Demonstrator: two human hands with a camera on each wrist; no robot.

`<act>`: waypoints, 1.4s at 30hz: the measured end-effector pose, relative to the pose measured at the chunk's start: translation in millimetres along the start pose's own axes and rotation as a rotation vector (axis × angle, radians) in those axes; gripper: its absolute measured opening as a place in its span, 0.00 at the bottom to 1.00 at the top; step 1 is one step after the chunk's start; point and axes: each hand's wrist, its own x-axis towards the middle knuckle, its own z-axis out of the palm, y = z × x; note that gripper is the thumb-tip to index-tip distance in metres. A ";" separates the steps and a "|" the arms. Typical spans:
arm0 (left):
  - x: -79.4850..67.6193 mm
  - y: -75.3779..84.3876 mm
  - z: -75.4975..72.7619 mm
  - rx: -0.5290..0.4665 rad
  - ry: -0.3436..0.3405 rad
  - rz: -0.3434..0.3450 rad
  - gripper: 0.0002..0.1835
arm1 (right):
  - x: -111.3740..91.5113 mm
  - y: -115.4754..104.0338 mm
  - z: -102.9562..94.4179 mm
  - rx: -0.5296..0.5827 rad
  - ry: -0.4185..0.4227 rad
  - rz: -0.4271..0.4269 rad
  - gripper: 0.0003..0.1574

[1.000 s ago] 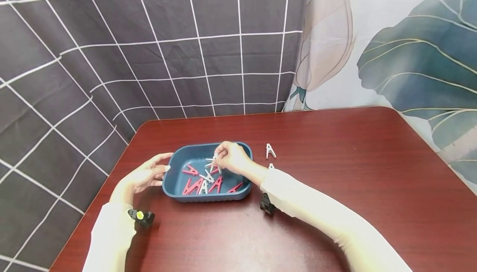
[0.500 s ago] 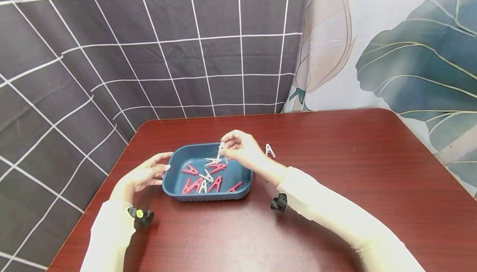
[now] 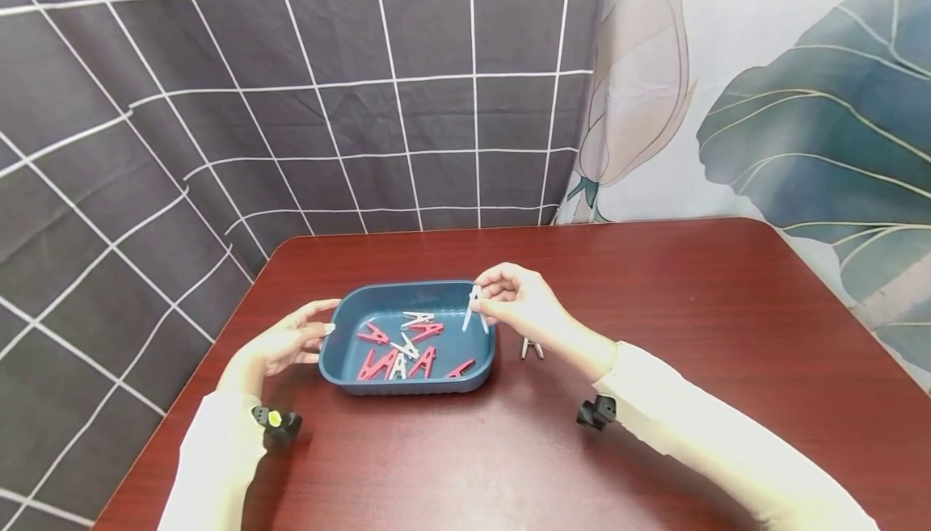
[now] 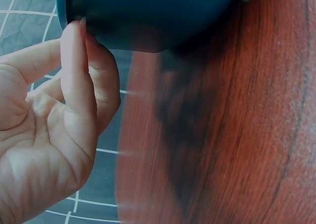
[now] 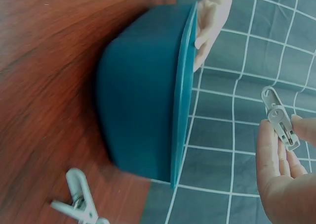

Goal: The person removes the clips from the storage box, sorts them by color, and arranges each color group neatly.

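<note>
A blue plastic basin (image 3: pixel 407 386) stands on the table with several red clothespins (image 3: pixel 422 362) and several white clothespins (image 3: pixel 405 346) lying inside. My left hand (image 3: pixel 291 340) holds the basin's left end, thumb at the rim and fingers against the outer wall. In the left wrist view, that hand (image 4: pixel 59 105) meets the dark rim. Over the basin's right end, my right hand (image 3: pixel 527 302) pinches a white clothespin (image 3: pixel 475 305) between thumb and fingers, legs pointing down. The right wrist view shows this clothespin (image 5: pixel 280 117) above the rim level.
Another white clothespin (image 3: pixel 532 349) lies on the tabletop, right of the basin and below my right hand. The reddish-brown table (image 3: pixel 691 297) stretches off to the right. Behind it hang a dark gridded curtain (image 3: pixel 436 111) and a flower-print curtain (image 3: pixel 647 94).
My right hand has lifted the white clothespin from the basin's middle and moved right to its right end. The left hand stays at the rim.
</note>
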 end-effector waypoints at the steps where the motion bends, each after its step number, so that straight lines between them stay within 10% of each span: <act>1: -0.4 -0.3 0.2 0.002 0.000 0.000 0.34 | -2.7 0.3 -2.3 0.000 0.001 0.007 0.19; 24: 0.2 -4.9 1.0 -0.005 -0.004 0.017 0.33 | -53.7 53.1 -28.9 0.062 -0.085 0.095 0.21; 42: 2.5 -5.5 0.9 -0.024 -0.002 0.018 0.32 | -70.5 81.2 -30.1 -0.090 -0.148 0.205 0.14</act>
